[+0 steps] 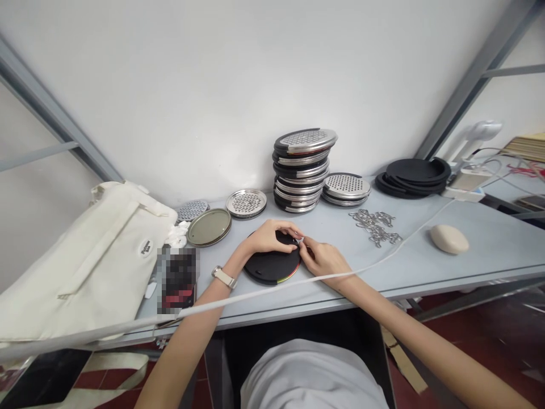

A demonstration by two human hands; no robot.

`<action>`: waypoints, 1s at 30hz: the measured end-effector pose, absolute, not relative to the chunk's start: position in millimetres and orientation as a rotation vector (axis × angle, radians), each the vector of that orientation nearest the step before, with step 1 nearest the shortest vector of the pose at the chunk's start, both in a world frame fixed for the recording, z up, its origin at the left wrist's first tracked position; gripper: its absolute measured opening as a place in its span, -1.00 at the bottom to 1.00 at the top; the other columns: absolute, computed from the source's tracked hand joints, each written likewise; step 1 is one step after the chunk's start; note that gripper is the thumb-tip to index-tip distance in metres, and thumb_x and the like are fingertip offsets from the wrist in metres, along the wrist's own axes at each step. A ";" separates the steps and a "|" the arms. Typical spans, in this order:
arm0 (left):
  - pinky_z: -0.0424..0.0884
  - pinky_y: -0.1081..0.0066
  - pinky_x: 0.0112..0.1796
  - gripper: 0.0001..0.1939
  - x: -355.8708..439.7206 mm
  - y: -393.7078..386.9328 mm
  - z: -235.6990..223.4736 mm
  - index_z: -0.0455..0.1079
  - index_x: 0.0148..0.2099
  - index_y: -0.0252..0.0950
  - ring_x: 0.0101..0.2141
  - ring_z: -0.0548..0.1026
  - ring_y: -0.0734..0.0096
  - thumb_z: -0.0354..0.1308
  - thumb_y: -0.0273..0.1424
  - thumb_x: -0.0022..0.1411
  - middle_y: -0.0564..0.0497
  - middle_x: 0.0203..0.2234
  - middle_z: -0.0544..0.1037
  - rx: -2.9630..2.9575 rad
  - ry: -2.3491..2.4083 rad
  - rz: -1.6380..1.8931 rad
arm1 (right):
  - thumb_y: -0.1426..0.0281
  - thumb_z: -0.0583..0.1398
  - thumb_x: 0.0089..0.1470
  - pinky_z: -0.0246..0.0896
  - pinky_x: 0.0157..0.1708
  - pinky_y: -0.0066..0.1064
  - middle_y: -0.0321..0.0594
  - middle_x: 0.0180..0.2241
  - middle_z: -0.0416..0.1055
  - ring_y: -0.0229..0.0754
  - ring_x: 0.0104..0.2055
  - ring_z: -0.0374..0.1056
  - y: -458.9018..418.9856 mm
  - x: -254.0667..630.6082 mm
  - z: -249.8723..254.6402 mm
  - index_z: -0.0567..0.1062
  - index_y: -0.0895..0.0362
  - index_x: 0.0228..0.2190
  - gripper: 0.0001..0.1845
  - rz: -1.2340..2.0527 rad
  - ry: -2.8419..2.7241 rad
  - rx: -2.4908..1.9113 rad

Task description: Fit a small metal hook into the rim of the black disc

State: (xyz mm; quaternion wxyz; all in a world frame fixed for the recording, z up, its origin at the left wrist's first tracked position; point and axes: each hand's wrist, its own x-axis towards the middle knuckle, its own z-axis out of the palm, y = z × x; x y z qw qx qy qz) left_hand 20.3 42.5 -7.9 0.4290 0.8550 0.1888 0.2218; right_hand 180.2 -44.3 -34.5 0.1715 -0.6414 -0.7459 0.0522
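A round black disc (272,264) with a red, yellow and green stripe along its edge lies on the table in front of me. My left hand (272,237) arches over its far side, thumb and fingers curled together near its right rim. From the right, my right hand (322,257) pinches at the same spot with thumb and forefinger. A small pale, shiny piece (300,241) shows between the fingertips of both hands; its kind is too small to tell. A heap of small metal clips (377,226) lies to the right of my right hand.
Behind the disc rises a tall stack of round graters (302,170), with more perforated metal discs (347,186) beside it. Black round pieces (413,176) lie at the back right. A white cable (323,277) crosses in front. A cream bag (93,255) stands left; a beige mouse (449,238) lies right.
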 end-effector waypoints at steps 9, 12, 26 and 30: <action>0.28 0.43 -0.14 -0.64 20.2 42.9 -8.8 0.37 -0.13 -0.38 -0.22 0.44 0.41 0.17 -0.52 -0.07 -0.09 -0.27 0.51 2.136 0.456 0.555 | 0.29 -0.14 0.14 -0.11 -0.53 -0.47 -0.16 -0.50 0.45 -0.23 -0.50 0.34 -43.5 180.2 -36.4 0.35 0.16 -0.32 -0.66 0.142 -2.105 -1.823; 0.26 0.44 -0.14 -0.64 20.9 42.6 -9.2 0.37 -0.14 -0.37 -0.22 0.43 0.42 0.18 -0.51 -0.07 -0.07 -0.27 0.51 2.156 0.483 0.550 | 0.30 -0.15 0.15 -0.11 -0.53 -0.47 -0.15 -0.49 0.45 -0.23 -0.50 0.34 -43.0 180.5 -36.1 0.34 0.16 -0.31 -0.67 0.141 -2.102 -1.829; 0.27 0.47 -0.20 -0.75 20.4 41.2 -6.3 0.36 -0.23 -0.37 -0.30 0.35 0.50 0.16 -0.50 -0.06 -0.01 -0.33 0.45 2.231 0.499 0.567 | 0.30 -0.21 0.18 -0.14 -0.53 -0.46 -0.21 -0.51 0.43 -0.26 -0.52 0.32 -38.7 183.8 -43.4 0.30 0.13 -0.35 -0.65 0.075 -2.216 -1.718; 0.27 0.46 -0.20 -0.74 19.8 40.6 -6.2 0.36 -0.24 -0.36 -0.29 0.37 0.49 0.16 -0.53 -0.08 -0.01 -0.33 0.46 2.211 0.513 0.566 | 0.29 -0.20 0.18 -0.15 -0.53 -0.47 -0.21 -0.52 0.43 -0.27 -0.53 0.32 -39.6 183.8 -42.5 0.31 0.13 -0.37 -0.65 0.100 -2.215 -1.727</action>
